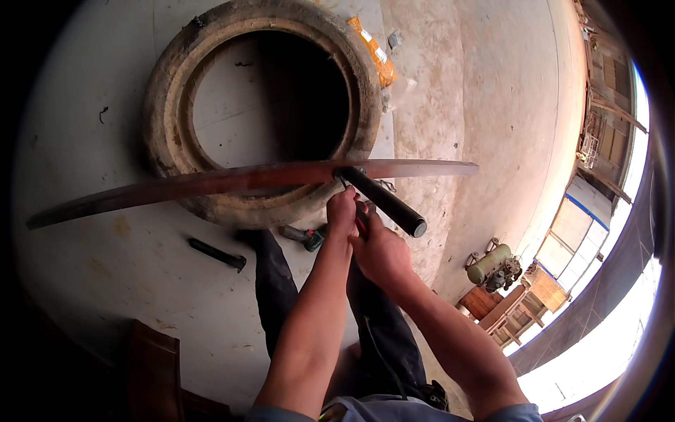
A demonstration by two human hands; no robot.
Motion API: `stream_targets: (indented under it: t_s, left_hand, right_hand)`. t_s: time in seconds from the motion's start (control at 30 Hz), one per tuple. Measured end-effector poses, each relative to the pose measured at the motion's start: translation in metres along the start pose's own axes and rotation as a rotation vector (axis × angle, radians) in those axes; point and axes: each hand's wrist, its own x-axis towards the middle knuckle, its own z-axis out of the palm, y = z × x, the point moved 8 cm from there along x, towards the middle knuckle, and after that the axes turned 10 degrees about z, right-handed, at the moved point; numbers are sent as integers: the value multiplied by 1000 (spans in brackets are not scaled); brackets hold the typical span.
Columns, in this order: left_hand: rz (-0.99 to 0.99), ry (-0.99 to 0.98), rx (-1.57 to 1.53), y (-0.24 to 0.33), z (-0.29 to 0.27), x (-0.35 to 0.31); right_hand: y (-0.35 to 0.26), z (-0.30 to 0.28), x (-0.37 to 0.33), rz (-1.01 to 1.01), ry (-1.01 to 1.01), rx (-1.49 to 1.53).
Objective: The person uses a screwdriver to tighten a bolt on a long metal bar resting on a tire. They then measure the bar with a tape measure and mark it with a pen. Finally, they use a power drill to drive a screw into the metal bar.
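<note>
A long reddish-brown wooden board [232, 180] lies across a large worn tyre [169, 91]. From the board's middle a black tubular leg [387, 202] sticks out toward me, tilted to the right. Just left of the leg, my left hand [342, 212] is closed, its fingertips close to the leg's base; what they pinch is too small to make out. My right hand [384, 254] is wrapped round a hand tool with a red-and-black handle [362, 219], right beside my left hand. The tool's working end is hidden by my fingers.
On the floor by my legs lie a green power drill [309, 238] and another black tubular leg [216, 254]. An orange-yellow package [373, 50] sits beyond the tyre. A green air compressor [492, 266] stands to the right, near wooden furniture pieces [510, 309]. Dark wood [153, 373] is at lower left.
</note>
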Motion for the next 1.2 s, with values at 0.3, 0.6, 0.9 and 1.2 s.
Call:
stream_targets:
  t_s: [0.3, 0.6, 0.9, 1.2]
  left_hand:
    - [26, 7, 94, 0, 0, 16]
    - [18, -166, 394, 22, -14, -2]
    - [47, -2, 780, 52, -191, -98]
    - [-21, 240, 979, 79, -396, -228]
  right_hand:
    - [29, 37, 18, 479, -387, 830]
    - [10, 36, 4, 666, -466, 1213]
    - [24, 39, 0, 597, -400, 1191]
    - [86, 66, -135, 546, -534, 1227]
